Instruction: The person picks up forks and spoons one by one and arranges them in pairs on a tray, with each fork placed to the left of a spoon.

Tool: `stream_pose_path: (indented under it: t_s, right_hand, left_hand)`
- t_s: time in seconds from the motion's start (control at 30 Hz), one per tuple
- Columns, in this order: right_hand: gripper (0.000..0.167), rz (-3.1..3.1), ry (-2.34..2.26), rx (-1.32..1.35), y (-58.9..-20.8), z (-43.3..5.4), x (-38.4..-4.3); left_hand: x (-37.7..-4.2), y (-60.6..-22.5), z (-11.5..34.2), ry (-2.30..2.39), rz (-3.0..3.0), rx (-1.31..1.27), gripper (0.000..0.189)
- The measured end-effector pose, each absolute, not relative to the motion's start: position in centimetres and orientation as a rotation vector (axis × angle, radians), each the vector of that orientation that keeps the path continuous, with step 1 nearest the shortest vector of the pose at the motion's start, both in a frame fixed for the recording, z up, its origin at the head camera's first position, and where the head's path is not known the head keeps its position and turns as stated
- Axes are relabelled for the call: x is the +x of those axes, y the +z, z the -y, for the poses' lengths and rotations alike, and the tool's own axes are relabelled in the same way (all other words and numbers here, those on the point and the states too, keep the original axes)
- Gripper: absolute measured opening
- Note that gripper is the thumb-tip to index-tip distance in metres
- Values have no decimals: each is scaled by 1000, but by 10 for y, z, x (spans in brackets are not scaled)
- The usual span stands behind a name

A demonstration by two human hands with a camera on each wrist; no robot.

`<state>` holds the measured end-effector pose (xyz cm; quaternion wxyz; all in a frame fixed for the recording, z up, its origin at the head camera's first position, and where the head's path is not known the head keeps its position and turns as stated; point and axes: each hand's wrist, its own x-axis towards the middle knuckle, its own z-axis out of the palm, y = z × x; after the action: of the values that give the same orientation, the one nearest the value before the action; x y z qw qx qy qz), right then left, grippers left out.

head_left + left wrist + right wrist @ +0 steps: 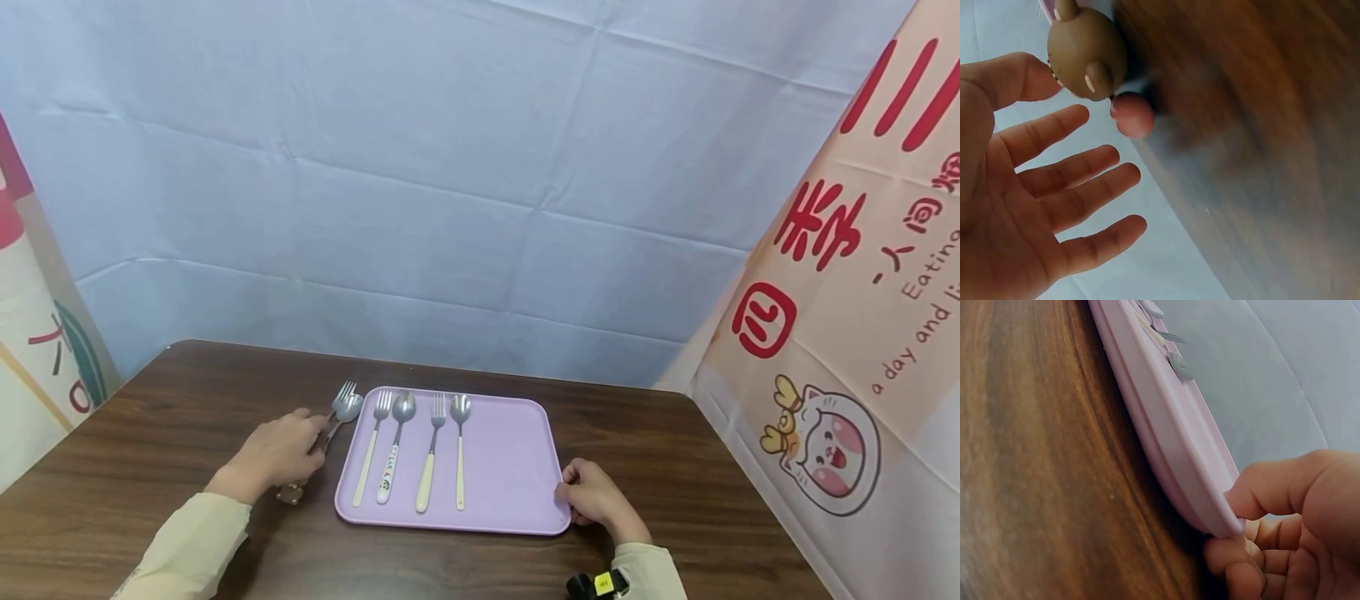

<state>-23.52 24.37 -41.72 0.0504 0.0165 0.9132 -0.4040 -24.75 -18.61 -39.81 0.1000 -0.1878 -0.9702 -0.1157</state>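
My left hand (281, 448) is over the handles of a fork (344, 390) and a spoon (349, 407), left of the lilac tray (510, 467). Its fingers are spread and nearly straight in the left wrist view. A brown bear-head ornament (1088, 56) is by the thumb tip, with a round pink piece (1134, 115) below; whether the thumb touches the ornament, I cannot tell. My right hand (596, 497) pinches the tray's near right corner, thumb on the rim and fingers underneath. On the tray lie two forks and two spoons, side by side, heads pointing away.
The brown wooden table (667, 467) extends around the tray. Behind it hangs a pale blue cloth (420, 183), and a printed cloth (862, 333) hangs at the right. Near the right sleeve is a black strap with a yellow label (603, 583).
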Motion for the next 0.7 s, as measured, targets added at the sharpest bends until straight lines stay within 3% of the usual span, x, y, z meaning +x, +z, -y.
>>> stream_pose_path:
  t_s: [0.23,0.47,0.7]
  right_hand:
    - [11,-2777,-1221,57,-415,-243,-234]
    - [10,-2780,-1222,51,-416,-242,-235]
    - [11,-2779,-1230,44,-418,-243,-235]
  left_hand:
    - [-246,-394,191,-357,2875,-562,12]
    - [-247,-394,194,-525,2971,-532,20]
    - [-250,-395,197,-635,3078,-452,16]
